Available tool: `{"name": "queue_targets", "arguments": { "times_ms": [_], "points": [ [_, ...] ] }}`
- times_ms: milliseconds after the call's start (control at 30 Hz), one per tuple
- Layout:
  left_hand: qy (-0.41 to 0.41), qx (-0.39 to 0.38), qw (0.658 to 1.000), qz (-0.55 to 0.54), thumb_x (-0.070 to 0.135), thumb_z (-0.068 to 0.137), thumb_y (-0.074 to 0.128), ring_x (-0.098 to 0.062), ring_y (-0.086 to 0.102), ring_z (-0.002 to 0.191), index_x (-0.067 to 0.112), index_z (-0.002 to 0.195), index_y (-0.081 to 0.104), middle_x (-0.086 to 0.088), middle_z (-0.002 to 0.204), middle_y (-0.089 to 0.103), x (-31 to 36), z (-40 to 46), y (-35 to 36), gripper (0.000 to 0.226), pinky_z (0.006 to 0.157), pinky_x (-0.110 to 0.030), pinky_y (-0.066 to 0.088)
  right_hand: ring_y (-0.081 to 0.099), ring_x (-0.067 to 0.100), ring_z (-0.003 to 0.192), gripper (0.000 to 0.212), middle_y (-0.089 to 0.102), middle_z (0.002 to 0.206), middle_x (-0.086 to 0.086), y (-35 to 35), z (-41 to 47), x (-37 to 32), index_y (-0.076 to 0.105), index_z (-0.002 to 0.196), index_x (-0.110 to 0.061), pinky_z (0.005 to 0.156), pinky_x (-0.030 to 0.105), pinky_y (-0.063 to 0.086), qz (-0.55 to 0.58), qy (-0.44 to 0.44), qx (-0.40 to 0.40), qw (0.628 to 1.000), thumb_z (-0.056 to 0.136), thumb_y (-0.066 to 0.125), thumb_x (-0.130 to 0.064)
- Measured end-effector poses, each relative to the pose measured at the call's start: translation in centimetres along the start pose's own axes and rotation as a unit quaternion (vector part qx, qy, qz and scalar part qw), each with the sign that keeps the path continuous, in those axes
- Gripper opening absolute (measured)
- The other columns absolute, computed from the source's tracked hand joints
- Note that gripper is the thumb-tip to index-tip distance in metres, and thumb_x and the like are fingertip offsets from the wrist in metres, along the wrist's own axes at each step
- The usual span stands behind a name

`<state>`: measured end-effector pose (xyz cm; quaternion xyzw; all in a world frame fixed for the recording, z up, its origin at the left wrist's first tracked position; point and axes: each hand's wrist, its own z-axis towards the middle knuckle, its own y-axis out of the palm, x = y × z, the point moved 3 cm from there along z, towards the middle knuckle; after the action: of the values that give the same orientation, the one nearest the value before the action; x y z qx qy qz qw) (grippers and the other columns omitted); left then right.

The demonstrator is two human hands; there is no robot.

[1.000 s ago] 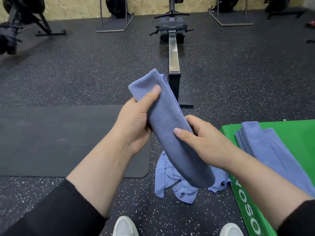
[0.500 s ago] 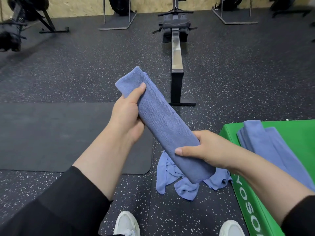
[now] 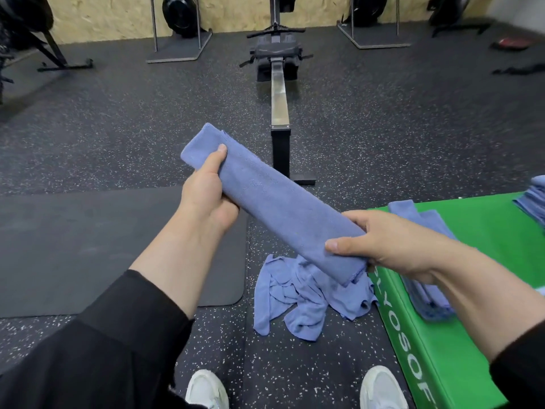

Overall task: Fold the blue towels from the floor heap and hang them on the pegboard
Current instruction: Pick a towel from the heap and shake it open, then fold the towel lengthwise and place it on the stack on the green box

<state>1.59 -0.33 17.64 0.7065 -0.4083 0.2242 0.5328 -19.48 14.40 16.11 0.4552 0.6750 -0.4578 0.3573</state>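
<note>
I hold a blue towel folded into a long narrow strip, slanting from upper left to lower right in front of me. My left hand grips its far upper end, thumb on top. My right hand clasps the near lower end. Below the strip, a crumpled heap of blue towels lies on the floor. Folded blue towels rest on the green box at my right, partly hidden by my right arm. No pegboard is in view.
A rowing machine runs straight ahead on the speckled rubber floor. A dark mat lies at the left. More blue towels are stacked at the right edge. Gym stands line the far wall. My white shoes show below.
The folded strip has tilted from nearly upright toward level. My left hand slid out to its upper end and my right hand down to its lower end, drawing the strip out straight.
</note>
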Motion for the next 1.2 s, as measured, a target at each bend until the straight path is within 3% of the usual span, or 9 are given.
{"name": "queue_targets", "arguments": {
  "times_ms": [100, 167, 300, 433, 567, 667, 833, 1000, 1200],
  "points": [
    [-0.015, 0.003, 1.000, 0.001, 0.026, 0.094, 0.070, -0.029, 0.075, 0.098, 0.004, 0.126, 0.062, -0.014, 0.109, 0.076, -1.7, -0.3, 1.5, 0.040, 0.090, -0.045, 0.059, 0.065, 0.017, 0.091, 0.055, 0.070, 0.111, 0.025, -2.9, -2.4, 0.5, 0.065, 0.110, 0.001, 0.090, 0.044, 0.055, 0.067, 0.001, 0.032, 0.997, 0.075, 0.085, -0.037],
    [-0.024, -0.005, 1.000, 0.000, 0.022, 0.095, 0.069, -0.027, 0.075, 0.097, 0.001, 0.127, 0.060, -0.014, 0.109, 0.076, -2.9, -0.7, 2.9, 0.039, 0.087, -0.043, 0.060, 0.065, 0.012, 0.083, 0.044, 0.071, 0.096, 0.018, -4.7, -4.3, 0.8, 0.065, 0.106, 0.003, 0.074, 0.028, 0.059, 0.105, 0.008, 0.053, 0.993, 0.077, 0.077, -0.027],
    [-0.053, -0.030, 0.998, 0.013, 0.017, 0.095, 0.068, -0.020, 0.077, 0.080, 0.001, 0.120, 0.062, -0.011, 0.095, 0.078, -6.3, -1.6, 6.4, 0.030, 0.060, -0.033, 0.061, 0.061, 0.010, 0.069, 0.027, 0.065, 0.081, 0.007, -8.4, -8.4, 2.2, 0.064, 0.103, 0.005, 0.058, 0.020, 0.054, 0.096, 0.023, 0.121, 0.988, 0.087, 0.074, -0.014],
    [-0.055, -0.034, 0.995, 0.074, 0.019, 0.094, 0.071, -0.020, 0.075, 0.070, 0.004, 0.106, 0.062, -0.011, 0.085, 0.075, -10.4, -0.8, 12.0, 0.021, 0.056, -0.034, 0.062, 0.058, 0.012, 0.067, 0.023, 0.060, 0.075, 0.007, -12.2, -12.4, 4.2, 0.064, 0.094, 0.003, 0.058, 0.020, 0.054, 0.056, 0.037, 0.197, 0.978, 0.089, 0.074, -0.017],
    [-0.058, -0.089, 0.983, 0.150, 0.020, 0.091, 0.074, -0.030, 0.075, 0.093, 0.003, 0.124, 0.059, -0.016, 0.107, 0.074, -14.2, -0.4, 18.4, 0.040, 0.080, -0.050, 0.062, 0.059, 0.009, 0.061, 0.014, 0.060, 0.073, 0.005, -15.2, -15.6, 6.9, 0.065, 0.088, -0.002, 0.056, 0.017, 0.053, 0.079, 0.051, 0.253, 0.963, 0.091, 0.072, -0.014],
    [-0.096, -0.151, 0.954, 0.242, 0.018, 0.094, 0.067, -0.025, 0.073, 0.089, 0.005, 0.128, 0.058, -0.015, 0.116, 0.072, -17.3, 0.1, 21.9, 0.038, 0.058, -0.035, 0.061, 0.057, 0.008, 0.059, 0.013, 0.062, 0.067, 0.001, -17.0, -16.9, 9.9, 0.066, 0.083, -0.001, 0.051, 0.014, 0.048, 0.104, 0.063, 0.287, 0.950, 0.090, 0.071, -0.011],
    [-0.131, -0.184, 0.902, 0.369, 0.002, 0.092, 0.056, -0.026, 0.062, 0.075, 0.008, 0.108, 0.056, -0.013, 0.093, 0.062, -22.9, 2.2, 23.5, 0.017, 0.060, -0.036, 0.055, 0.065, 0.021, 0.083, 0.022, 0.072, 0.098, 0.021, -17.3, -16.4, 17.6, 0.068, 0.105, 0.010, 0.087, 0.040, 0.061, 0.115, 0.139, 0.279, 0.943, 0.091, 0.070, -0.007],
    [-0.102, -0.151, 0.888, 0.423, 0.002, 0.088, 0.070, -0.016, 0.050, 0.054, 0.016, 0.086, 0.053, -0.005, 0.072, 0.052, -28.4, 5.0, 24.0, 0.022, 0.039, -0.019, 0.045, 0.054, 0.016, 0.065, 0.037, 0.055, 0.080, 0.006, -15.3, -13.3, 22.9, 0.060, 0.116, -0.011, 0.071, 0.035, 0.055, 0.089, 0.176, 0.320, 0.927, 0.085, 0.077, -0.004],
    [-0.096, -0.144, 0.882, 0.438, 0.005, 0.085, 0.074, -0.023, 0.058, 0.070, 0.015, 0.087, 0.060, -0.009, 0.087, 0.061, -34.0, 9.3, 24.6, 0.018, 0.055, -0.029, 0.049, 0.048, 0.018, 0.069, 0.051, 0.048, 0.079, -0.001, -15.1, -9.2, 26.7, 0.056, 0.128, -0.022, 0.064, 0.031, 0.040, 0.006, 0.183, 0.354, 0.917, 0.084, 0.079, -0.012]
  ]
}}
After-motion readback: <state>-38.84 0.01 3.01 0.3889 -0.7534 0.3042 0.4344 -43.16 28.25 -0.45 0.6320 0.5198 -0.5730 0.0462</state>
